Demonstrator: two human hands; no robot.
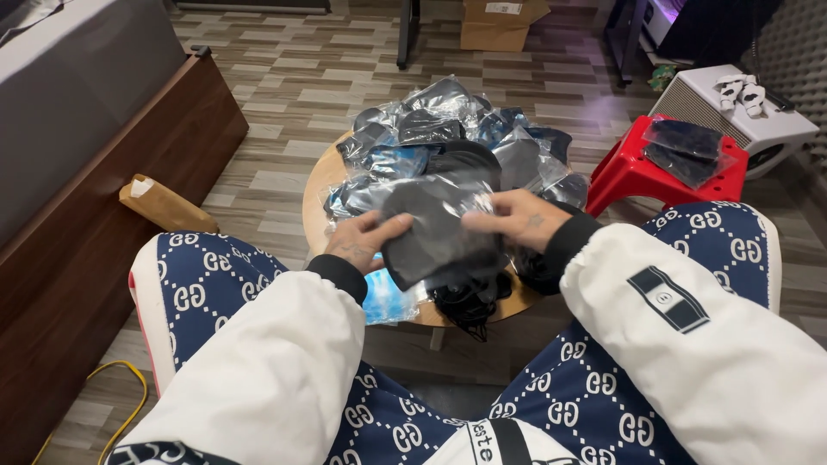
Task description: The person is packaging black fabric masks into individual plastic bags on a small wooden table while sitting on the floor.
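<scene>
The fingers [385,227] of the left hand [360,242] are clenched on the left edge of a dark fabric piece in a clear plastic bag [439,226], thumb laid over the front; the fingers of the right hand [517,218] pinch the bag's right edge in the same way, so the bag is held up between both hands, tilted toward the camera, just above the near half of a small round wooden desk [315,200]. Both wrists end in black cuffs under white jacket sleeves, the right sleeve [689,344] bearing a dark rectangular patch. Behind the held bag, a heap of more bagged dark pieces [448,138] covers most of the desk, some of them with blue showing through the plastic. At the near edge, a blue packet [385,301] lies below the left hand, and a bundle of loose black fabric [469,301] hangs over the rim below the held bag. The person's knees, in navy trousers with a white repeating pattern, flank the desk. To the right stands a red plastic stool [633,176] with two more bagged dark pieces [687,151] on top, and beyond it a white box-shaped appliance [775,129]. On the wood-pattern floor to the left lies a brown paper packet [164,207] beside a dark wooden bed frame [103,224], and a yellow cable [121,405] curls near the left knee. A cardboard box [500,21] sits at the far end of the room.
</scene>
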